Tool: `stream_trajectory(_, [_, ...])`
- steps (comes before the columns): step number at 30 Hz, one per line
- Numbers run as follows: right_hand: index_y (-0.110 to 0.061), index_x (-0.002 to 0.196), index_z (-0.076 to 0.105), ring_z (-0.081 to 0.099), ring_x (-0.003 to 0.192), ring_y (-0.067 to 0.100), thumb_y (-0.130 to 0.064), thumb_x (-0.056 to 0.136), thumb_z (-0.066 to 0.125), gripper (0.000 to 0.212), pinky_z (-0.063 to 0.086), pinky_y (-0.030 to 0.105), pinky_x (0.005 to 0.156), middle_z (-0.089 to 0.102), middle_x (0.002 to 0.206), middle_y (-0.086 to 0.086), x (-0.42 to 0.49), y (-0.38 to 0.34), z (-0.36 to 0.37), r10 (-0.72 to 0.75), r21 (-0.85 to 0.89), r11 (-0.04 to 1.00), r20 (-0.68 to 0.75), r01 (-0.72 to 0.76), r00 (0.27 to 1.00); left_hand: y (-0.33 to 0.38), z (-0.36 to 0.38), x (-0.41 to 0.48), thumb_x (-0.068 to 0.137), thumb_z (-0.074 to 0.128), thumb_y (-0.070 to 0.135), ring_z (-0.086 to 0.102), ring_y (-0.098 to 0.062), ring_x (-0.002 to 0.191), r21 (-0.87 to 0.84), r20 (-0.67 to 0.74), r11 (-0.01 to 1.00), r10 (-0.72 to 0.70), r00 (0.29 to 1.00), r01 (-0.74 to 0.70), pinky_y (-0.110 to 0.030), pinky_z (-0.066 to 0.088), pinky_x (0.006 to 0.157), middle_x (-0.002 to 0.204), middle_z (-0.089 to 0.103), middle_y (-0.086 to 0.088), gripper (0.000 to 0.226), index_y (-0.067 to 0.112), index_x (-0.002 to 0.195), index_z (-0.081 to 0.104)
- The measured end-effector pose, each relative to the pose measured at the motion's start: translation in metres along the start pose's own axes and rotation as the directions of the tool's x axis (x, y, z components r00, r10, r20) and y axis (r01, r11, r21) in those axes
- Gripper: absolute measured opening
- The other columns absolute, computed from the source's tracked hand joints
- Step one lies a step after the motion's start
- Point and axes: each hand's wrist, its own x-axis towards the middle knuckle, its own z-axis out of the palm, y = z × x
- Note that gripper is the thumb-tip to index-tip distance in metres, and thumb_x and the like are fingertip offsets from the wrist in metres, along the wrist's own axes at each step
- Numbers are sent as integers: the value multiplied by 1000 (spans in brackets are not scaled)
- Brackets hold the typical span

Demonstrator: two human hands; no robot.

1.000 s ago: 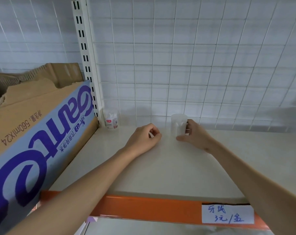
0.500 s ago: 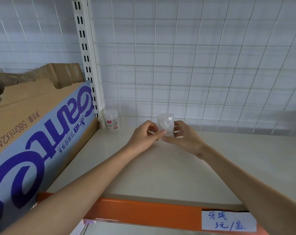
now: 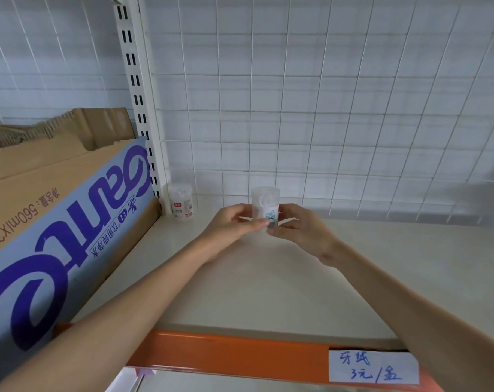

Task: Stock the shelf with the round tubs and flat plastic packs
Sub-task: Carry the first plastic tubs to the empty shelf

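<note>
A clear round tub (image 3: 265, 203) with a small coloured label facing me stands upright a little above the cream shelf (image 3: 268, 284), held between both hands. My left hand (image 3: 231, 225) pinches its lower left side with fingertips and thumb. My right hand (image 3: 299, 227) grips its right side and base with curled fingers. A second round tub (image 3: 180, 201) with a red and white label stands in the shelf's back left corner, by the upright post.
A large cardboard box (image 3: 50, 233) with purple lettering fills the left side of the shelf. A white wire grid (image 3: 325, 108) backs the shelf. The orange front rail (image 3: 226, 352) carries a handwritten price label (image 3: 373, 366).
The tub went from my right hand alone to both hands and has been turned so its coloured label faces me. My left hand moved right onto it.
</note>
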Motion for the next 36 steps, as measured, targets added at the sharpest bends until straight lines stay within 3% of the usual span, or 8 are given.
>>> stream_trajectory(3, [-19,116,63,69,99,18,-8,81,78,40,54,23,86,67,114,2,-1,-1,-1,12,21,1000,19,-13,1000,1,-3,1,82,78,27,66,-7,91,3,-17,1000,-6,1000,6,-21,52,77,104,74,6,25,25,106,70])
stream_trajectory(8, [-12,114,59,69,100,16,-6,82,77,37,54,28,86,71,114,0,-3,-5,-6,12,112,994,36,-16,999,1,-9,4,72,85,25,69,-22,103,-160,-2,986,-50,999,49,-32,56,87,110,72,-10,62,13,126,56])
stream_trajectory(12, [-10,113,57,69,103,17,-6,82,77,37,51,26,84,73,111,6,-3,-7,-9,34,142,989,69,-44,997,-1,-9,4,85,74,14,68,-24,106,-192,41,980,-52,998,59,-32,55,88,114,71,-10,36,9,117,58])
stream_trajectory(16, [-14,110,58,69,104,18,-4,81,77,37,49,32,98,74,107,5,-2,-4,-11,53,143,988,83,-65,995,-2,-9,3,89,69,14,67,-23,107,-186,76,981,-42,996,55,-35,53,95,115,70,-10,35,8,121,57])
stream_trajectory(22, [-15,122,63,69,104,17,-2,80,77,46,53,29,94,73,112,3,-2,-3,-9,36,77,996,124,-46,992,-3,-9,2,93,64,16,66,-19,109,-131,140,991,-16,990,35,-32,52,97,117,71,-6,33,13,126,58])
stream_trajectory(27, [-17,112,71,71,95,7,-5,79,79,36,51,14,82,76,101,-5,-3,-2,-7,30,-28,999,90,-27,996,-2,-11,-1,95,64,23,63,-11,111,84,95,996,-13,995,5,-27,49,95,119,68,3,32,21,126,60])
stream_trajectory(31, [-19,104,71,72,89,7,-4,72,84,37,53,23,86,77,96,-5,0,5,-4,43,-79,996,21,-41,999,-1,-20,-4,91,66,35,62,-8,104,427,35,904,-24,999,7,-27,50,95,116,66,6,37,21,125,62])
stream_trajectory(36, [-17,107,70,72,94,13,-9,66,88,45,53,36,97,76,98,-3,9,5,3,95,-119,989,15,-92,995,7,-39,-22,90,63,40,59,-9,108,696,-12,716,-63,998,53,-28,48,91,122,64,8,34,25,121,64])
